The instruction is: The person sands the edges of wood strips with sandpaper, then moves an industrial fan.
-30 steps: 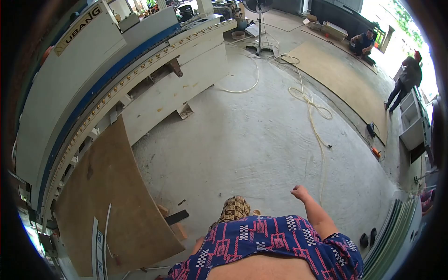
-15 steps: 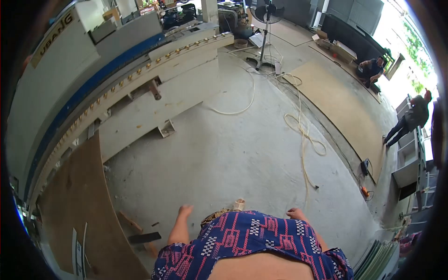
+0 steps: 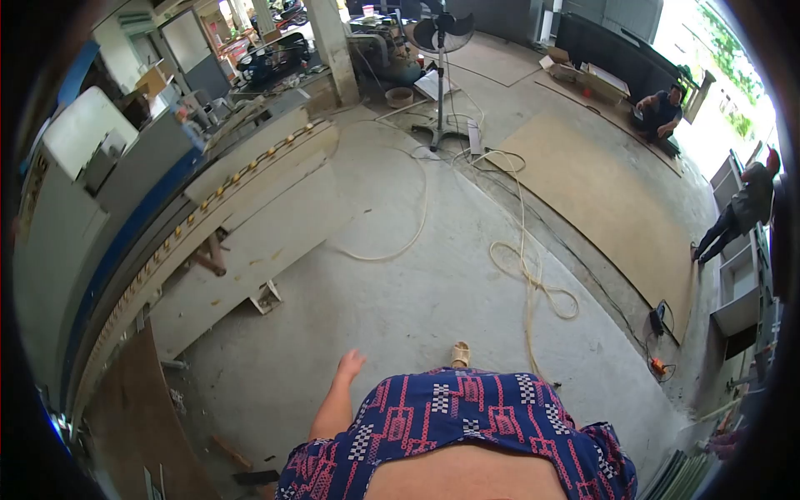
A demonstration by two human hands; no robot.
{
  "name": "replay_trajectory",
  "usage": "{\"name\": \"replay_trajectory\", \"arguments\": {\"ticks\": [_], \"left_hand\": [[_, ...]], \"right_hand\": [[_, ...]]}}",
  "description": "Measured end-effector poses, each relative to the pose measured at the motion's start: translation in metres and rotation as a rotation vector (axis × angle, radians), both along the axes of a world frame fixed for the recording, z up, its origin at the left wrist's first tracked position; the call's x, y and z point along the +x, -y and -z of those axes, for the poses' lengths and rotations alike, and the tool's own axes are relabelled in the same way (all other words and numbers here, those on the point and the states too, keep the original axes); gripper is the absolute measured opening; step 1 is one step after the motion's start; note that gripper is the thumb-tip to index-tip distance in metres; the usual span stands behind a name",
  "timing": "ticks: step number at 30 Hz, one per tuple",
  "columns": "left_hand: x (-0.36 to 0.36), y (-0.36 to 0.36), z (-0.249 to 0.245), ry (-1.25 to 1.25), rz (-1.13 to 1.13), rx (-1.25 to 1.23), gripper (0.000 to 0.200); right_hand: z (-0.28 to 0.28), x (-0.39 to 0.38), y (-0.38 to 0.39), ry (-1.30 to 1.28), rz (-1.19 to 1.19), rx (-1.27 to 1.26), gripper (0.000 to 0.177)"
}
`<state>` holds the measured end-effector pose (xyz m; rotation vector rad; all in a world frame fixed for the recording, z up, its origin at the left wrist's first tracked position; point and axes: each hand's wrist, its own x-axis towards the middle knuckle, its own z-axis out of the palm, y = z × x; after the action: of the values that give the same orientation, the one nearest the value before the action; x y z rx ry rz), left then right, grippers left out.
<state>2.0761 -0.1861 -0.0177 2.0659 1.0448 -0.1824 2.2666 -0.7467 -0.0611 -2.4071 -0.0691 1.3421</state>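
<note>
My left hand (image 3: 352, 364) hangs in front of my body, over the grey concrete floor (image 3: 392, 296). Its fingers look loosely apart and nothing shows in them. My right hand is hidden, with only the patterned blue and pink shirt (image 3: 483, 408) visible on that side. One foot in a light sandal (image 3: 460, 354) is on the floor ahead of the shirt hem. To the right of the foot lies a pale hose (image 3: 528, 321) in loose loops.
A long machine (image 3: 242, 242) with a ledge stands left, beside a brown sheet (image 3: 133, 400). Ahead is a pedestal fan (image 3: 439, 92). A large board (image 3: 596, 200) lies right, near a seated person (image 3: 661, 115) and a standing person (image 3: 737, 208). An orange-ended cable (image 3: 660, 367) is nearby.
My view has shifted forward, and the machine and fan sit further left. My left hand has swung forward; my right hand has gone out of sight. The sandalled foot shows further right.
</note>
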Motion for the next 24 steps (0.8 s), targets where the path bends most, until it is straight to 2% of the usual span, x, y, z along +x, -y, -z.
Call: {"name": "replay_trajectory", "arguments": {"ticks": [1,3,5,8,12,15,17,19,21,22,24], "left_hand": [[-0.010,-0.002,0.015,-0.333,0.031,-0.086,0.056],[-0.031,0.012,0.023,-0.686,0.001,-0.285,0.055],[-0.032,0.031,0.012,-0.705,-0.136,-0.400,0.053],[-0.003,0.054,0.005,-0.685,-0.274,-0.510,0.051],[0.064,0.058,0.022,-0.691,-0.322,-0.591,0.048],[0.140,0.037,0.047,-0.681,-0.331,-0.597,0.047],[0.212,0.006,0.064,-0.641,-0.340,-0.557,0.045],[0.286,-0.029,0.073,-0.483,-0.344,-0.445,0.044],[0.362,-0.069,0.047,-0.165,-0.301,-0.268,0.044],[0.387,-0.091,0.066,-0.067,-0.407,-0.312,0.047],[0.457,-0.127,0.022,-0.002,-0.336,-0.224,0.047]], "right_hand": [[-0.021,0.039,-0.015,0.019,0.000,-0.005,0.034],[-0.048,0.125,-0.058,0.121,0.000,-0.007,0.035],[-0.059,0.202,-0.087,0.247,-0.014,-0.015,0.034],[-0.062,0.303,-0.114,0.404,-0.056,0.026,0.034],[-0.057,0.386,-0.163,0.389,-0.069,0.114,0.035],[-0.026,0.432,-0.200,0.384,-0.162,0.146,0.035],[-0.028,0.450,-0.216,0.225,-0.151,0.116,0.038],[-0.035,0.468,-0.222,0.083,-0.322,0.185,0.039],[-0.038,0.503,-0.232,0.042,-0.301,0.139,0.039],[-0.038,0.515,-0.239,0.019,-0.281,0.124,0.039],[-0.016,0.548,-0.237,0.063,-0.252,0.111,0.038]]}}
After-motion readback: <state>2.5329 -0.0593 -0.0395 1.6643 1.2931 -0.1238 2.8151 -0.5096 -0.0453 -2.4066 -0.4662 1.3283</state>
